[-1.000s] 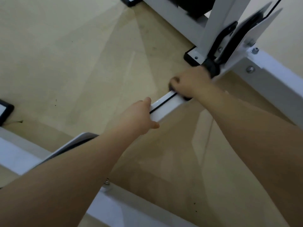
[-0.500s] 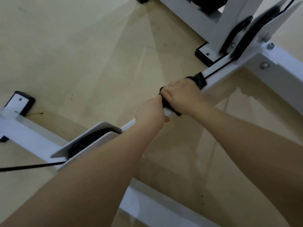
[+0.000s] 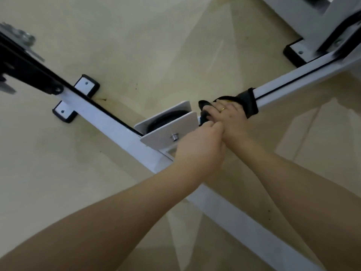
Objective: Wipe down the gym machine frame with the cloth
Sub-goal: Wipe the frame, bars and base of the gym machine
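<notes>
Your right hand (image 3: 229, 120) grips the black cloth (image 3: 247, 101) wrapped on the white frame rail (image 3: 293, 85); left hand (image 3: 199, 145) curls beside it, contents hidden. Keep the wrap tight and slow down at the pulley bracket (image 3: 170, 132).

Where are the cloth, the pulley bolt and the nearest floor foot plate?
cloth (image 3: 247, 103): head view, on the fold draped over the rail.
pulley bolt (image 3: 174, 137): head view, on the bolt head.
floor foot plate (image 3: 86, 85): head view, on its white top face.
</notes>
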